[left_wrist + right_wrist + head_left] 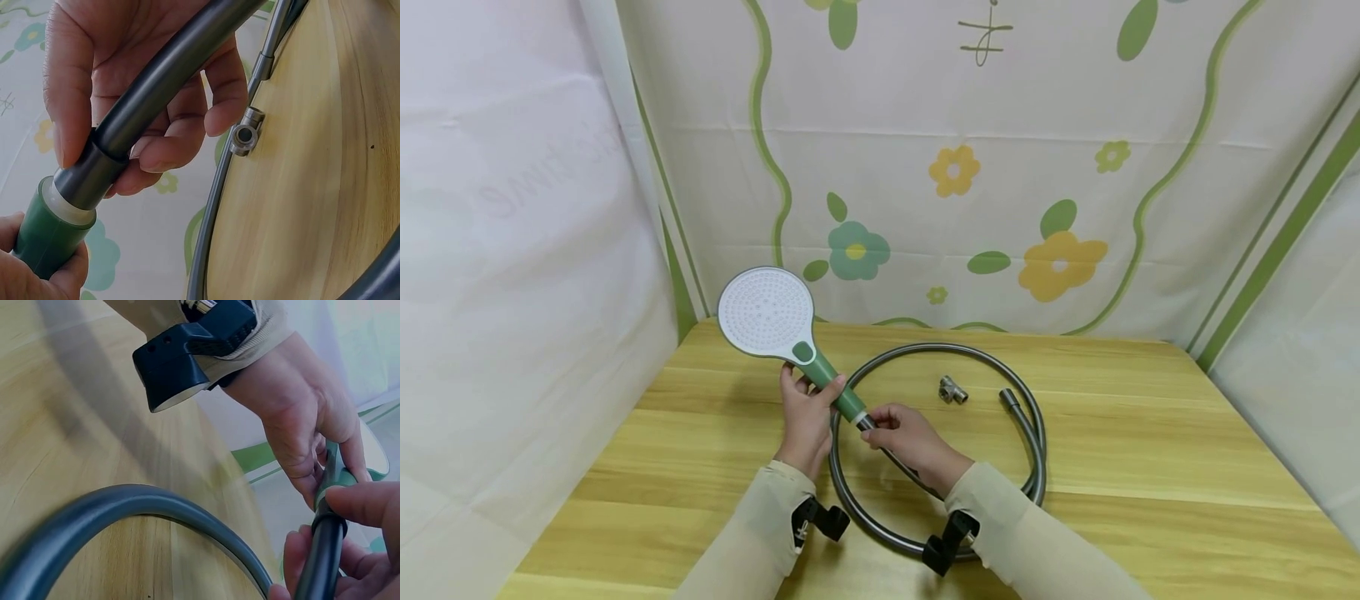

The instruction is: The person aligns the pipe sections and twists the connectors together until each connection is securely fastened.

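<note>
A shower head [766,310] with a white spray face and a green handle [829,382] is held up above the table, tilted with its face at the upper left. My left hand [806,417] grips that handle. At the handle's lower end, my right hand [910,440] pinches the dark end collar [92,170] of a grey shower hose. The collar sits against the white threaded neck [62,207] of the handle; a strip of white shows between them. How far it is screwed on I cannot tell. From there the hose [1037,417] runs down and loops on the table.
Inside the hose loop lies a small metal tee fitting [952,390]. The hose's other end [1009,398] rests to its right. The wooden table [1150,433] is bounded by a flowered cloth [887,192] at the back and pale cloth at both sides. Each wrist wears a black camera mount.
</note>
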`<state>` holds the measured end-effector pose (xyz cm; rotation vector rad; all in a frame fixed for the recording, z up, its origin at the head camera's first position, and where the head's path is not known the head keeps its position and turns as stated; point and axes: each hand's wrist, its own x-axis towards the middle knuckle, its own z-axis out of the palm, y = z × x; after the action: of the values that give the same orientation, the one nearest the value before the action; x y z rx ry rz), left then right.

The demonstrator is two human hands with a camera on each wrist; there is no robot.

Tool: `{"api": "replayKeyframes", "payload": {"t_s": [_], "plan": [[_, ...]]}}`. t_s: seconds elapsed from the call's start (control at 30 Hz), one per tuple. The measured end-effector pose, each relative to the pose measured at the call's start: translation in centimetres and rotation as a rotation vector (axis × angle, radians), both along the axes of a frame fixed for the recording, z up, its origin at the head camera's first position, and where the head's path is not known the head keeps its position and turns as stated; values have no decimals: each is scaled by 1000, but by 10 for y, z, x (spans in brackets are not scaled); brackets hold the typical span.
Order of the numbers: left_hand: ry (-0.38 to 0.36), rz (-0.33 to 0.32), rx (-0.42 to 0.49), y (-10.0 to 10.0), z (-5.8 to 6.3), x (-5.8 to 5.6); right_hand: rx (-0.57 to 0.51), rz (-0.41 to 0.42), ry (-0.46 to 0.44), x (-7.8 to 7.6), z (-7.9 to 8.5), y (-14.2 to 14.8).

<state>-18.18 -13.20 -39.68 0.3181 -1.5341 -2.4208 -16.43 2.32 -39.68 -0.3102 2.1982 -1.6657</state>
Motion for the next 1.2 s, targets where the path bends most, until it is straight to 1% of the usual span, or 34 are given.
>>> {"api": "replayKeyframes", "payload": {"t_s": [0.23, 0.53, 0.7, 0.97, 1.2], "plan": [[-5, -4, -11, 0, 1, 2, -37, 33, 7, 1, -1, 1], [-2, 1, -14, 0, 1, 1, -53, 33, 5, 2, 0, 1], [-6, -8, -12, -1, 1, 1, -32, 15, -1, 2, 1, 0], [9, -11, -2, 0, 1, 2, 17, -25, -11, 1, -3, -1], [17, -22, 0, 0, 2, 4, -1, -49, 2, 4, -1, -2]]}}
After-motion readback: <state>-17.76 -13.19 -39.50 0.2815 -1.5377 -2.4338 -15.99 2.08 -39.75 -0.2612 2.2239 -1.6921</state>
